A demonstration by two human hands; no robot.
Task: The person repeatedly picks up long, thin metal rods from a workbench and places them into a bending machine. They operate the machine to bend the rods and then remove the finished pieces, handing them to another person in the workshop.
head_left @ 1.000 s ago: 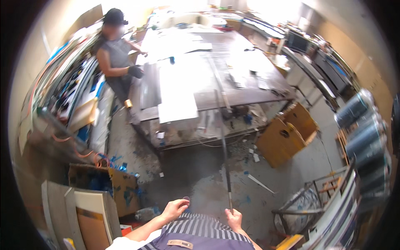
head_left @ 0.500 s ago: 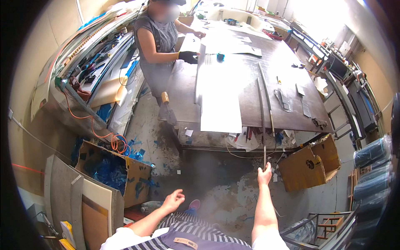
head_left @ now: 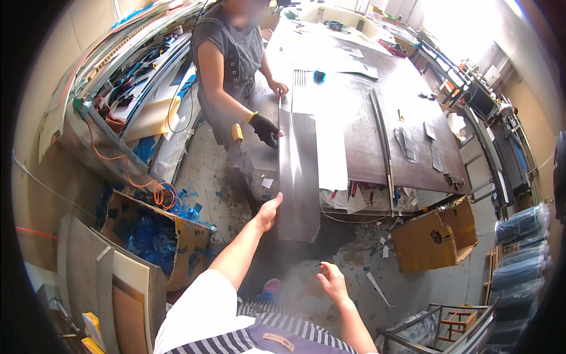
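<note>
My left hand [head_left: 270,212] reaches forward, closed at the left edge of a long dark sheet [head_left: 303,194], close to its near end. That end sticks out past the table's front edge, over the floor. My right hand [head_left: 334,283] is raised in front of me, empty, with its fingers apart and slightly bent. Across the sheet's far part, a co-worker's black-gloved hand [head_left: 265,130] touches its left edge, and the person's bare hand [head_left: 278,88] is farther up. A white sheet [head_left: 333,159] lies beside the dark one.
Thin strips [head_left: 383,141] lie lengthwise on the dark table [head_left: 359,147], left of small cut pieces [head_left: 407,144]. Cardboard boxes stand on the floor at left [head_left: 191,248] and right [head_left: 433,239]. A metal frame [head_left: 436,324] is near me at right; panels [head_left: 127,301] lean at left.
My right hand has let go of a long thin strip, now on the table, and drawn back left. My left hand has moved forward to the dark sheet, which has come toward me.
</note>
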